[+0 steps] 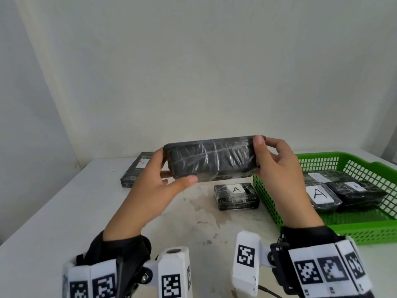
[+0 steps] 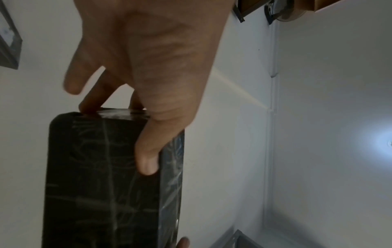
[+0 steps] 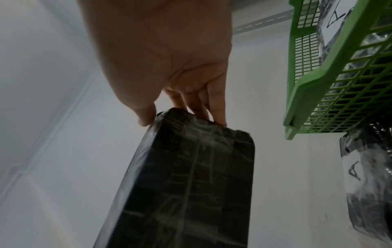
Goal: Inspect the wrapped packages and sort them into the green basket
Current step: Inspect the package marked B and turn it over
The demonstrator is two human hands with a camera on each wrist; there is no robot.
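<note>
A long black package (image 1: 211, 159) wrapped in clear film is held up above the table by both ends. My left hand (image 1: 159, 181) grips its left end, thumb on the near face (image 2: 146, 156). My right hand (image 1: 277, 168) pinches the right end between thumb and fingers (image 3: 186, 107). No label shows on the face turned to me. The green basket (image 1: 352, 224) stands at the right and holds three wrapped packages (image 1: 322, 195) with white "A" labels. A small package (image 1: 236, 195) marked "A" lies on the table beside the basket.
A long flat wrapped package (image 1: 137, 171) with a white label lies at the back left of the white table (image 1: 53, 211), partly behind my left hand. The wall stands close behind. The tabletop is stained near the middle.
</note>
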